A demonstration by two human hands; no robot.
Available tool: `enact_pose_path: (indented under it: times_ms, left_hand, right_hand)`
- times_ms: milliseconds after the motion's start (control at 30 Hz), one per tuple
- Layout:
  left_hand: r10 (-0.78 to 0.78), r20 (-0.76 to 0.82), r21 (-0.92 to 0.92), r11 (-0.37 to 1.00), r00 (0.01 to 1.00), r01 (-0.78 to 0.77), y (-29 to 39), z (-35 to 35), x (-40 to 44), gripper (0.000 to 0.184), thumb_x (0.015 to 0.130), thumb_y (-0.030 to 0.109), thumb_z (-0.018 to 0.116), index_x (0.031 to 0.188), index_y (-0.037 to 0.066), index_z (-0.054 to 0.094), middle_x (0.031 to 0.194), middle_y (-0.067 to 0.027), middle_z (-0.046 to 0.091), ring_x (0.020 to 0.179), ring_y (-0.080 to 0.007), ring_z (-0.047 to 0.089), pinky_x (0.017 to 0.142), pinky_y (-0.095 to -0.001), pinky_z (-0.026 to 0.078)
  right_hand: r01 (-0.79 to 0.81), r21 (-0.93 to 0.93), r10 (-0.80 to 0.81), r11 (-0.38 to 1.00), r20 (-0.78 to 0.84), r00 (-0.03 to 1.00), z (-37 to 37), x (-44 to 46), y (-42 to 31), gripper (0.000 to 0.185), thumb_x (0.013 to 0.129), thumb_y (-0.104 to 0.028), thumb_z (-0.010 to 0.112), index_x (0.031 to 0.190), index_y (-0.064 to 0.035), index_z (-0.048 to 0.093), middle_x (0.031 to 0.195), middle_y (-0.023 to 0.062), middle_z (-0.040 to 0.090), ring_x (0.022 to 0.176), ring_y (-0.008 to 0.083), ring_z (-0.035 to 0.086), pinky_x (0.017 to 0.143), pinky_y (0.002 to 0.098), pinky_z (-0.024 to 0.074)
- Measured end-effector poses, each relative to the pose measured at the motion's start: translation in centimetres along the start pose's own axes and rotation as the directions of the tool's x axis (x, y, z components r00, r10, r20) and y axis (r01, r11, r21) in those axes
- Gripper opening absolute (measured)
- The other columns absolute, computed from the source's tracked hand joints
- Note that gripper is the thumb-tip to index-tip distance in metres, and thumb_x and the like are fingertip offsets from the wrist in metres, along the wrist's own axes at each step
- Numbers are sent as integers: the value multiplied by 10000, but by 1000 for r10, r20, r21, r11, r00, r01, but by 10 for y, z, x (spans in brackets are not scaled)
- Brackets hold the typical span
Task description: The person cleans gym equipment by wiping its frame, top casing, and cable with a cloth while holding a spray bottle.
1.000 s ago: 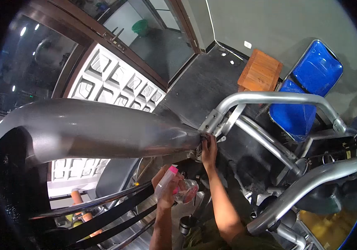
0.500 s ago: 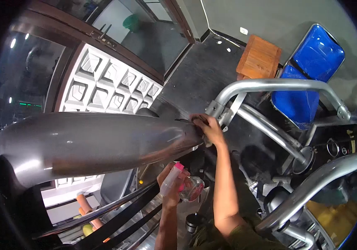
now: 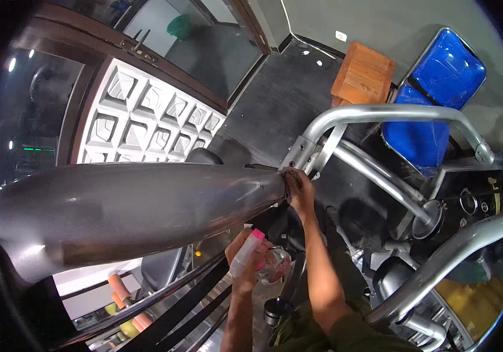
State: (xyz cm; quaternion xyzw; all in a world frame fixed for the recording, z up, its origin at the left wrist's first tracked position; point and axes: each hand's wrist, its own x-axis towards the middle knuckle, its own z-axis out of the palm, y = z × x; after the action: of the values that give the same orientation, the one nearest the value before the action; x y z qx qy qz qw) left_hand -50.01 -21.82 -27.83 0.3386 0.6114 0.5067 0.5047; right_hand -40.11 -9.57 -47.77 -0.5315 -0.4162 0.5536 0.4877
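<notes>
My left hand (image 3: 245, 258) is wrapped round a clear spray bottle (image 3: 276, 265) with a pink-and-white trigger head, held below the grey machine cover. My right hand (image 3: 301, 190) is at the narrow right end of that long, glossy grey cover (image 3: 146, 211), where it meets a metal frame. Its fingers are bent against the edge. Something dark shows by the fingertips, too hidden to name.
A silver tubular frame (image 3: 380, 114) rises just right of my right hand, with another thick silver tube (image 3: 457, 264) at lower right. Farther off are a blue folding chair (image 3: 424, 126), a wooden stool (image 3: 364, 73) and a white patterned panel (image 3: 146, 117). Dark bars (image 3: 187, 311) run at lower left.
My right hand has shifted slightly right and down round the end of the cover, its fingers now lower on the edge. The spray bottle stays in my left hand, moved slightly right.
</notes>
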Motion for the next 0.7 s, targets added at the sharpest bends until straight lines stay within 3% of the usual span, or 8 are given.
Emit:
enact_pose_path:
  times_ms: [67,200,267,333,433,533,633,700]
  left_hand:
    - [23,2,-14,1000,1000,-23,-3,-1,0,463,872,419,745,914,-20,603,772,-95,630,568,-164,621,530,-299,513]
    - [97,-2,-68,993,995,-97,-1,6,1,252,895,213,661,861,-33,618,765,-88,648,601,-121,632,549,-271,503]
    - [96,-6,-41,995,995,-96,0,6,0,229,897,195,647,861,-29,616,766,-91,650,604,-121,635,551,-275,511]
    - [104,9,-37,994,995,-104,2,8,0,225,913,196,642,866,-23,617,747,-81,648,601,-119,634,546,-270,502]
    - [111,21,-11,994,994,-111,3,8,-1,232,932,211,649,874,-13,622,711,-62,641,591,-116,629,541,-261,487]
    - [123,27,16,992,992,-123,5,9,1,248,941,231,666,878,-7,628,678,-45,630,575,-113,620,538,-253,474]
    - [119,12,-11,993,993,-119,3,12,-4,257,943,239,669,881,-7,628,663,-40,622,570,-116,616,538,-254,473]
    - [120,2,-34,992,993,-120,2,15,-4,252,940,231,666,881,-10,626,677,-48,626,574,-120,618,539,-260,477]
  right_hand:
    - [126,148,-130,981,19,991,3,-12,-6,248,1020,-155,585,1214,-14,653,1188,134,673,1132,250,649,1005,356,468]
    - [159,29,-158,987,-44,986,12,-35,-21,276,1066,-161,478,1286,-3,537,1259,169,588,1205,261,572,1013,355,433]
    - [-36,4,36,999,-94,995,13,-25,53,285,1069,-170,476,1283,9,533,1230,173,591,1178,270,579,990,366,443]
    - [-158,69,166,985,-139,976,12,-16,60,281,1063,-169,482,1262,19,544,1199,175,594,1130,283,589,960,380,453]
    - [-43,9,44,999,-148,988,9,-19,27,298,1056,-202,505,1251,16,565,1146,136,620,1114,230,579,985,346,434]
    - [204,54,-201,978,-47,978,6,-26,-20,306,1046,-193,524,1246,33,573,1143,146,636,1118,255,592,992,368,440]
    - [195,73,-191,978,-56,980,9,-23,5,341,1030,-206,542,1263,42,567,1159,165,634,1122,301,604,995,397,445]
    - [89,-15,-90,996,-156,984,15,-20,66,305,1018,-171,525,1234,41,564,1150,211,611,1096,383,579,979,452,438]
